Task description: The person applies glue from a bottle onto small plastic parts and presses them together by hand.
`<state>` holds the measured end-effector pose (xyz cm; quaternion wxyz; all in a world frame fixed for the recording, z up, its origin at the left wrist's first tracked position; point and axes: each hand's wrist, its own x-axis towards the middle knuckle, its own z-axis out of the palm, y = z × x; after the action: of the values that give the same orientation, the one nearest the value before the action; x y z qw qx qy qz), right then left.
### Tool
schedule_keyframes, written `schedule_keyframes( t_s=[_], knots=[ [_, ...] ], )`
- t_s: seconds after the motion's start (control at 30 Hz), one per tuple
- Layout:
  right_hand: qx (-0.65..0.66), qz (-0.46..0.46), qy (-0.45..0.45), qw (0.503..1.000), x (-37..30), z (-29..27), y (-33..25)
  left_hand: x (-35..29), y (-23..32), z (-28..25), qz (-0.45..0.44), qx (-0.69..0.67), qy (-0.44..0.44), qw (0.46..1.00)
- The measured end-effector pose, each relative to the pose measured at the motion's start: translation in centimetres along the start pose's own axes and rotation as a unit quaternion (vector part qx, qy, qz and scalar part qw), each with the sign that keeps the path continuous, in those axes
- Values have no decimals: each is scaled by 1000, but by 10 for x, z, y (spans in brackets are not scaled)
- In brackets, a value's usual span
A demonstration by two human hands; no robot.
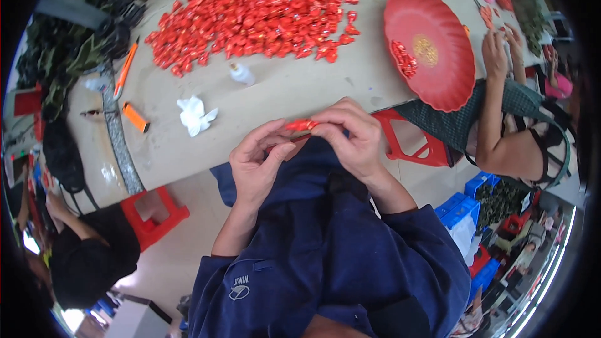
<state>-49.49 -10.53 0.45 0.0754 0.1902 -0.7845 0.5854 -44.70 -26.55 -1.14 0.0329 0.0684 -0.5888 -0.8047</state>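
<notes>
Between my two hands, at the table's near edge, is a small shiny red piece (302, 125) with a touch of gold, shaped like a wrapped sweet; its exact kind is too small to tell. My left hand (260, 153) pinches its left end with thumb and fingers. My right hand (350, 134) grips the right end between thumb and forefinger. Farther back on the table lies a wide heap of similar red pieces (263, 15). A large red scalloped tray (451, 56) stands to the right, with a few red pieces (404, 59) in it.
A small white bottle (241, 74) and a crumpled white tissue (196, 115) are on the table (169, 150). An orange lighter (135, 117) and an orange cutter (127, 69) lie left. Red stools (156, 225) stand below; other people work at both sides, one person's hands (501, 47) beyond the tray.
</notes>
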Motion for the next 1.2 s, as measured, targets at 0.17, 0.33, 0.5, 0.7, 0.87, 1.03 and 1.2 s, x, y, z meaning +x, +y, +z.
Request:
schedule_keyframes(
  t_s=[0.17, 0.33, 0.5, 0.7, 0.87, 1.03, 1.2],
  knots=[
    [-141, 24, 215, 966, 14, -51, 14, 2, -2, -9, -12, 50, -4, 999],
    [-172, 26, 262, 949, 30, -72, 20, 13, 22, -26, 11, 105, 58, 993],
    [-125, 12, 152, 980, 32, -33, 18, 66, 38, -58, 139, 369, 167, 904],
    [-44, 8, -23, 999, 55, 40, 12, 120, 40, -74, 204, 594, 113, 770],
    [-94, -69, -10, 993, 66, 79, 26, 118, 36, -63, 210, 644, 44, 735],
    [-30, -27, -64, 997, 61, 64, 30, 80, 55, -31, 118, 465, 68, 875],
    [86, 50, -69, 993, 38, 31, 12, 35, 34, -36, 1, -2, 10, 1000]
  ],
)
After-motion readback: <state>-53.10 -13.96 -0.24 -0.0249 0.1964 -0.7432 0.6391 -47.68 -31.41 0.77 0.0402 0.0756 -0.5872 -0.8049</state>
